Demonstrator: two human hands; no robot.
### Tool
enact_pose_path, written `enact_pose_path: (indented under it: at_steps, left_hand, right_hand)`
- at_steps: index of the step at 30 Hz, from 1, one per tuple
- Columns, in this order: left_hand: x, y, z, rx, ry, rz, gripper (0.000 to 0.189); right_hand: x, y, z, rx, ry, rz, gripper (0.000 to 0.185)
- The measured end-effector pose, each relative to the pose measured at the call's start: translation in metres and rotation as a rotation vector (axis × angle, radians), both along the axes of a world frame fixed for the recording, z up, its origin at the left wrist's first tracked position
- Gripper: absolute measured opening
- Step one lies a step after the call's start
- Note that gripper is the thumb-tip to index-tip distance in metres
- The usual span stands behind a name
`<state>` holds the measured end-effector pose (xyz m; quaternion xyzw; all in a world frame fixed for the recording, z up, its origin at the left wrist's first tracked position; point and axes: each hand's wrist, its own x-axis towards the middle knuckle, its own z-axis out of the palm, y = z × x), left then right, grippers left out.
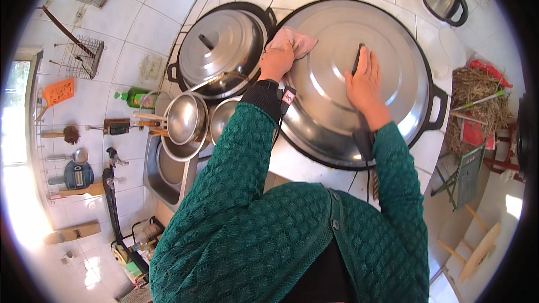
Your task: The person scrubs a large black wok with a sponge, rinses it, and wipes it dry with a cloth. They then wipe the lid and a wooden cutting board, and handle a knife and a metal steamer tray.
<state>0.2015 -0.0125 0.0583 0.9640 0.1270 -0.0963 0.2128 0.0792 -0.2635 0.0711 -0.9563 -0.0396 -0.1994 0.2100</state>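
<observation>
A pink cloth [298,43] is bunched in my left hand [276,62], at the left rim of a large domed metal lid [391,80]. The lid covers a wide black wok with a side handle [438,107]. My right hand [366,86] lies over the middle of this lid, fingers straight and thumb apart, against its black handle [358,59]. The palm hides part of that handle. To the left of the cloth, a smaller lidded wok [219,50] is set into the tiled stove top.
Stacked metal bowls [185,120] stand by the sink [168,176] on the left. A green bottle [141,97] is near the wall. Utensils hang there, including an orange slotted turner [58,92]. An electric kettle [445,0] sits at the back right, above dry straw [476,92] and a folding stool [465,172].
</observation>
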Motion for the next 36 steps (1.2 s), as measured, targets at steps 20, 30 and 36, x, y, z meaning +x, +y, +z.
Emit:
enact_pose_path:
  at_steps: [20,30,36]
  left_hand:
    - [-0.197,-0.004,0.062,-0.265,0.392,-0.376,0.061]
    - [-0.045,-0.128,0.076,0.113,-0.379,-1.306,0.063]
    - [-0.035,-0.153,0.05,0.257,-0.352,-1.424,0.065]
  right_hand:
    - [0.004,-0.006,0.002,0.054,0.18,0.012,0.084]
    - [-0.107,0.088,0.007,-0.15,0.156,0.535,0.026]
    - [-0.138,0.115,-0.025,-0.272,-0.081,0.568,0.038]
